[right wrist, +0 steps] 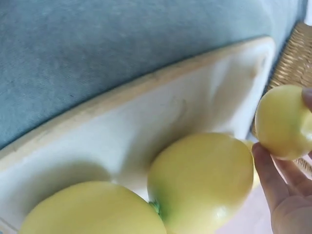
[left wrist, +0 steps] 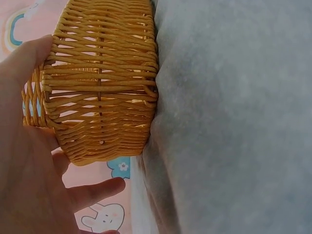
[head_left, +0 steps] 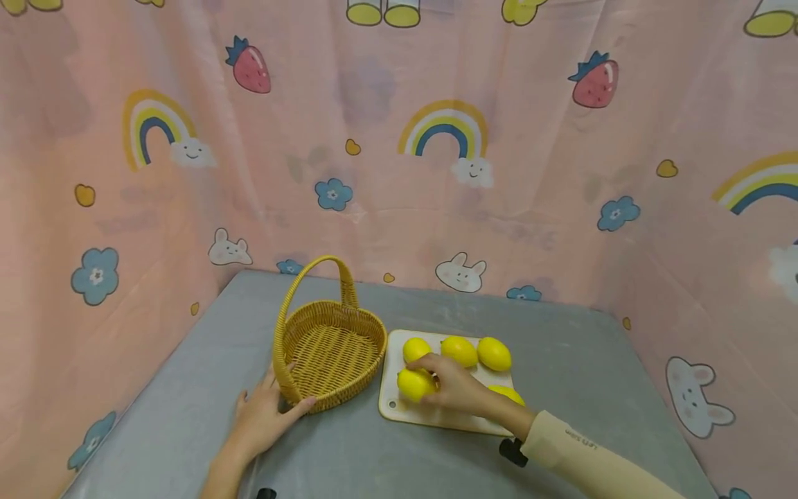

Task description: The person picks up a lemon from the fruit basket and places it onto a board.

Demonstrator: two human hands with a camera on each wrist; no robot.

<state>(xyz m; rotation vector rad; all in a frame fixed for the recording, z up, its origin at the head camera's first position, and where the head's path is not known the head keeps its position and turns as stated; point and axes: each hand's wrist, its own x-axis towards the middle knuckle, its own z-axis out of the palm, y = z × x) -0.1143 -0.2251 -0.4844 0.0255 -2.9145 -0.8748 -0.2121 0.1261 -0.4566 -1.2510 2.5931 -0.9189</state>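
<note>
My left hand [head_left: 262,419] grips the near left side of a yellow wicker basket [head_left: 368,371], at the foot of its tall handle. In the left wrist view the thumb lies over the basket's rim [left wrist: 51,83], and some fingers are spread. My right hand [head_left: 458,388] pinches a lemon [head_left: 413,384] over the left part of a white cutting board [head_left: 399,414]. That lemon [right wrist: 282,122] is between thumb and fingers in the right wrist view. Several other lemons, including one at the back right [head_left: 494,354], lie on the board. The forearm partly covers one lemon [head_left: 508,394].
The basket stands left of the board, close to its edge, with its woven bottom showing. A grey cloth [head_left: 561,360] covers the table. Behind and at the sides hangs a pink patterned curtain [head_left: 386,229].
</note>
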